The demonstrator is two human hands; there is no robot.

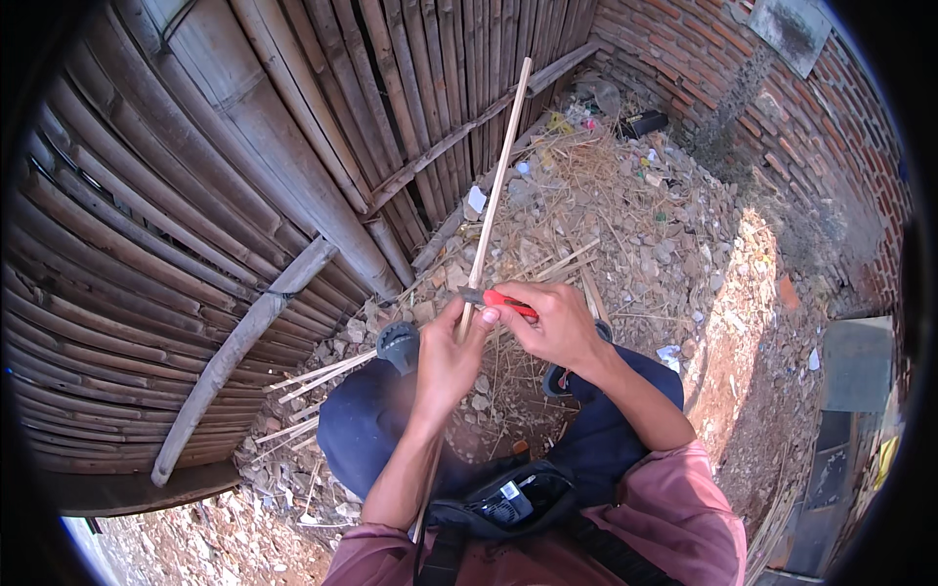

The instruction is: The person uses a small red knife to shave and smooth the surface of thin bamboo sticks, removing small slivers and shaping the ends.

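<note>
A long, pale bamboo strip [500, 168] rises from my left hand [449, 359] toward the bamboo wall, and that hand's fingers are closed around its lower part. In my right hand [561, 328] is a knife with a red and black handle [510, 303]. Its short dark blade lies across the strip just above my left fingers. My two hands are close together, the right thumb near the left fingertips. The lower end of the strip is hidden behind my left hand and forearm.
More split bamboo strips [327, 376] lie on the rubble beside my left knee. A slatted bamboo wall [234, 107] stands on the left, a brick wall [703, 59] at the far right. Stones, straw and litter [596, 195] cover the ground. A black bag [547, 479] rests at my lap.
</note>
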